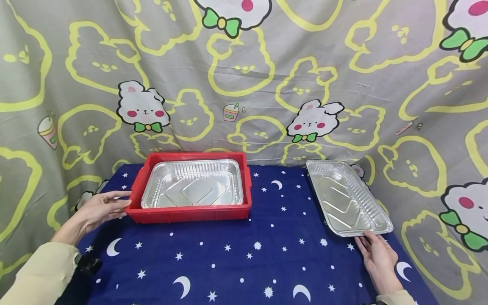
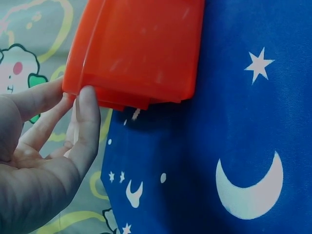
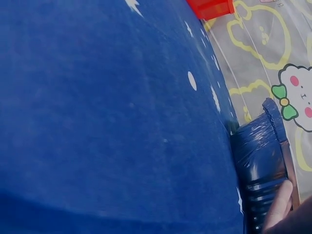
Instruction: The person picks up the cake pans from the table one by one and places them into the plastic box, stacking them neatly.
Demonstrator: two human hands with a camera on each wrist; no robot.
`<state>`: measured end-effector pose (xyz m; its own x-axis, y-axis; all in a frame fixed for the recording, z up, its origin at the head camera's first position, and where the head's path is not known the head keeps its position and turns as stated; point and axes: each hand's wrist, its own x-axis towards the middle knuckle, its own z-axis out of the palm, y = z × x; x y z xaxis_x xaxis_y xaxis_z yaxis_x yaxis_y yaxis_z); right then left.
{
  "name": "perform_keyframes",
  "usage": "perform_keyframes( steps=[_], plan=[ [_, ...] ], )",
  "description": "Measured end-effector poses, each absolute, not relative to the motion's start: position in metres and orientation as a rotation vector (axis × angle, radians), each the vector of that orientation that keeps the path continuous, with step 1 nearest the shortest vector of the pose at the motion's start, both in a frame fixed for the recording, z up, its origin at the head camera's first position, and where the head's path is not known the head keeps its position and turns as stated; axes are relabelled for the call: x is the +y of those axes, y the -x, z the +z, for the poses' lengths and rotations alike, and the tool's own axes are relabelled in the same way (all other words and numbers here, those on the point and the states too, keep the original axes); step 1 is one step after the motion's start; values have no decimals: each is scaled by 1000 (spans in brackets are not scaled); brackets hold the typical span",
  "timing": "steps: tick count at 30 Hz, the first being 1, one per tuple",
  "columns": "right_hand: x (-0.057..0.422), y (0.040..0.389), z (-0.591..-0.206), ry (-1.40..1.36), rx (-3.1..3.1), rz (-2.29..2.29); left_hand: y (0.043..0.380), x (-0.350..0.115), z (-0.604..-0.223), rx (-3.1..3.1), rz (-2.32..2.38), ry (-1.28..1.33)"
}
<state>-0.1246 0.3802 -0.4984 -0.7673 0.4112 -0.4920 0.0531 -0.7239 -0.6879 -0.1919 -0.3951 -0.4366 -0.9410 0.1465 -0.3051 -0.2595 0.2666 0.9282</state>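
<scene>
gray cloth [image 1: 175, 76] printed with yellow outlines and white rabbits [image 1: 143, 112] hangs along the far side and down the right and left, and the tabletop [image 1: 274, 271] is dressed in a dark blue cover [image 1: 228, 292] with white stars and crescent moons.

at the far left sits a red bin [image 1: 190, 214], one long wall facing near. a shiny foil pan [image 1: 192, 188] lies inside it, ringed by the bin's walls. the left hand [image 1: 100, 209] is at the bin's left near corner, its grip clamped there, thumb and fingers pinching the rim.

at the far right, well apart from the bin, a second foil pan [image 1: 343, 201] runs lengthwise from far to near, by the tabletop's right edge. the right hand [image 1: 381, 256] has its grip clamped on that pan's near rim; whether this end is raised, i cannot tell.

pale sleeves [image 1: 45, 271] reach in from near left and near right.
</scene>
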Motion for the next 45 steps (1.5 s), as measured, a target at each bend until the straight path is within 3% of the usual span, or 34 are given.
perform_keyframes(
  steps=[28, 45],
  plan=[
    [382, 123, -492, 1029, -1286, 2396, 191, -394, -434, 2221, 1722, 96],
    [384, 120, -483, 895, -1386, 2361, 191, -393, -433, 2243, 1687, 95]
  ],
)
